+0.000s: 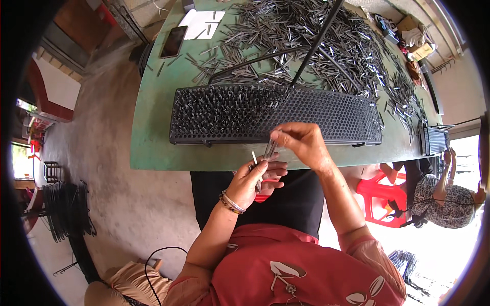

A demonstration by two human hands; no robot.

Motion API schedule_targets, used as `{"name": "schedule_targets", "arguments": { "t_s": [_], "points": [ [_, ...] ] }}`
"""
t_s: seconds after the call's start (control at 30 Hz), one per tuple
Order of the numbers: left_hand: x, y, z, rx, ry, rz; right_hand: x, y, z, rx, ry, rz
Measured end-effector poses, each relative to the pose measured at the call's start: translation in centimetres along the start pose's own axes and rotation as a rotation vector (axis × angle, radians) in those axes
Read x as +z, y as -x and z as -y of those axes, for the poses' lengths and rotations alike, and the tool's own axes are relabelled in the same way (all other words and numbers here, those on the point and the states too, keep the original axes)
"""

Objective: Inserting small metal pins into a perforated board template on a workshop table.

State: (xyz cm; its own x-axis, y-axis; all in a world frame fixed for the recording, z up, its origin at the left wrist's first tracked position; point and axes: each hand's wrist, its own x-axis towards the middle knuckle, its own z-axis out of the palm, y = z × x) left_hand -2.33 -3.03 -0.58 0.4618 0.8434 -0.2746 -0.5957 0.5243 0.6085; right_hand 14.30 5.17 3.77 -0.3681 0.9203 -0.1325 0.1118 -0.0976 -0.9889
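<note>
My left hand (249,182) is closed around a few thin metal strips, held by the thumb, with the palm turned up and the other fingers loosely curled. Just above it, my right hand (304,145) pinches slim grey strips (270,148) between thumb and fingers. Both hands are over the near edge of the table, in front of a long black rack (352,122) full of round holes. Upright strips (214,109) crowd the left half of that rack; its right part shows bare holes. Exactly how many strips each hand holds is hard to make out.
A big heap of dark strips (306,30) covers the back of the green table (153,137). A phone (173,42) and a white paper (206,23) lie at the far left. A black rod (319,41) rises behind the rack. On the right, another person (444,201) works near a red stool (380,196).
</note>
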Motion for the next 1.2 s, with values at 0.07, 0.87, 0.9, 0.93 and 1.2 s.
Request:
{"name": "schedule_targets", "arguments": {
  "t_s": [0.07,0.87,0.9,0.93,1.2],
  "points": [
    [-0.3,-0.1,0.2,0.021,-0.028,-0.047,-0.5,-1.1,0.1,-0.125,0.089,-0.169],
    [-0.3,0.1,0.6,-0.017,-0.024,-0.052,-1.5,-4.9,-0.2,-0.526,0.598,-0.225],
    [-0.3,0.1,0.6,-0.017,-0.024,-0.052,-1.5,-4.9,-0.1,-0.555,0.642,-0.216],
    [-0.3,0.1,0.6,-0.023,-0.024,-0.054,-1.5,-4.7,0.1,-0.555,0.642,-0.216],
    [-0.2,0.2,0.4,-0.033,-0.032,-0.074,-1.7,-4.7,0.1,-0.625,0.695,-0.193]
  ]
}}
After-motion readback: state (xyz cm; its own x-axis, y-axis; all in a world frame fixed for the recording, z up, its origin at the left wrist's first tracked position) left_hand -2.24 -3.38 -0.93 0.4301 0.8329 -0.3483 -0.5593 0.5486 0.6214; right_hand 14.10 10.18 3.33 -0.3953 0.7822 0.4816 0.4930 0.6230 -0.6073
